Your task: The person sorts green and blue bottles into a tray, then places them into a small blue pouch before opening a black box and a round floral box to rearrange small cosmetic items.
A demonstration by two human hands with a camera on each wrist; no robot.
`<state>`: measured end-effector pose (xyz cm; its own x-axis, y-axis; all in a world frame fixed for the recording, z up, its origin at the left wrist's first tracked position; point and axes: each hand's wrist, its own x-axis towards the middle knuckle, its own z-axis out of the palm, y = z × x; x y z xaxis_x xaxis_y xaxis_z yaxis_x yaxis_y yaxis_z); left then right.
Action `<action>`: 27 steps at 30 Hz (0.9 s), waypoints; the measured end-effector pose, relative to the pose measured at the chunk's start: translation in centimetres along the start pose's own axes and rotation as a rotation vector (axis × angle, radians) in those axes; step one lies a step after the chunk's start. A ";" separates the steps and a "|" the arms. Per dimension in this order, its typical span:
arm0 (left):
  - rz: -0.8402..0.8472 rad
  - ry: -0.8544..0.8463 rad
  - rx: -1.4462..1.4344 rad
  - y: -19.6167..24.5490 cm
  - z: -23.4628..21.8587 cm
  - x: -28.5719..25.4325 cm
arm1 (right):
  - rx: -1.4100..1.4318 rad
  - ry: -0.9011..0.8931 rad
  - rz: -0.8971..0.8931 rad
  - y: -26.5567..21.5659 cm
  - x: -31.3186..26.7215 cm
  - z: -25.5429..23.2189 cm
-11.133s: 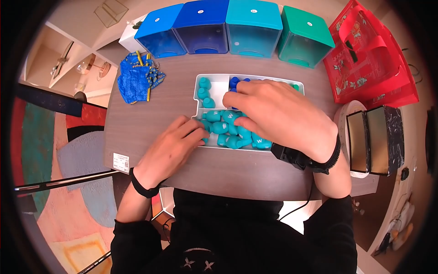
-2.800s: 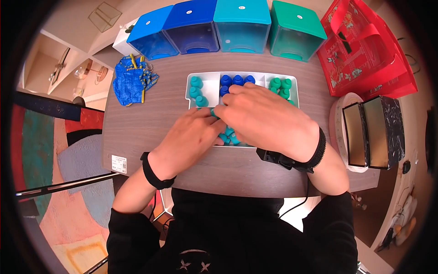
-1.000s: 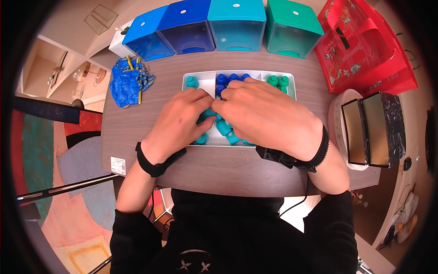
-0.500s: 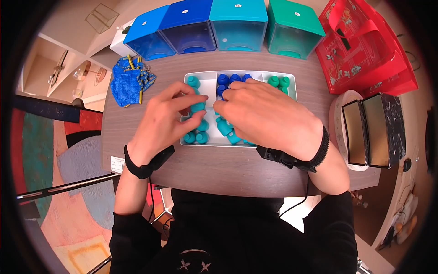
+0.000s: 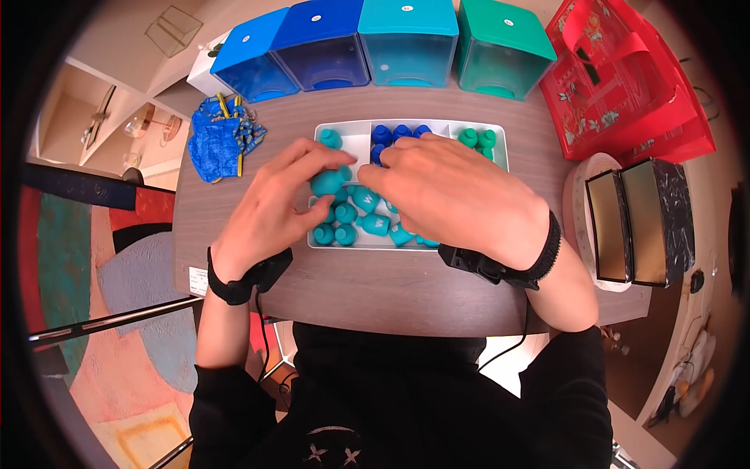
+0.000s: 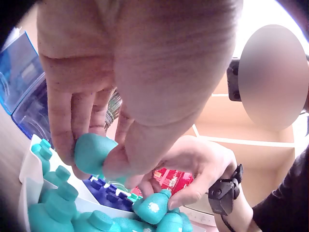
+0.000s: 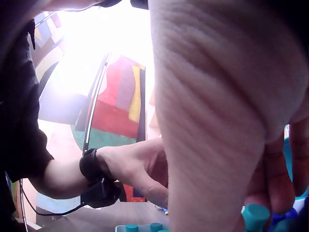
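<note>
In the head view, my left hand (image 5: pixel 269 199) pinches a teal bottle-shaped piece (image 5: pixel 326 182) between thumb and fingers, over the left side of the white tray (image 5: pixel 326 245). The left wrist view shows this raised piece (image 6: pixel 92 153) from below. My right hand (image 5: pixel 461 176) covers the tray's middle and right. From the left wrist, its thumb and fingers close around another teal piece (image 6: pixel 153 208), largely hidden from above. More teal pieces (image 5: pixel 376 225), some lettered W, lie in the front compartment; several stand at its left. Dark blue pieces (image 5: pixel 401 131) and green pieces (image 5: pixel 486 139) stand in the back compartments.
Behind the tray stand a light blue box (image 5: pixel 258 66), a dark blue box (image 5: pixel 322 55), a teal box (image 5: pixel 408 51) and a green box (image 5: pixel 504 55). A folded blue bag (image 5: pixel 216 144) lies left; a red bag (image 5: pixel 625 94) and black-framed box (image 5: pixel 660 223) stand right.
Over the last second my left hand has moved left, bringing the pinched teal piece into view and uncovering the standing ones. Earlier it was down among the teal pieces. My right hand has barely moved lately.
</note>
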<state>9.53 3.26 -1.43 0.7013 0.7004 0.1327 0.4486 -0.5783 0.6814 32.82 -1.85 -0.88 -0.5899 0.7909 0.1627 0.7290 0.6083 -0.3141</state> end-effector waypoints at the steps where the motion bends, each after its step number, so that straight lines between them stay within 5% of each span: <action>1: 0.000 0.021 0.023 0.2 0.1 0.0 | 0.002 0.006 -0.002 0.0 0.0 0.0; 8: 0.145 0.066 0.149 -0.4 0.4 0.4 | -0.040 -0.095 0.027 0.1 0.1 -0.2; 27: 0.189 -0.010 0.186 0.3 1.8 1.0 | -0.042 -0.097 0.027 -0.1 -0.1 -0.4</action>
<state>11.36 3.01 -2.43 0.7872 0.5692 0.2374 0.4028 -0.7660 0.5010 32.93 -1.98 -0.49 -0.5988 0.7984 0.0628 0.7581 0.5904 -0.2769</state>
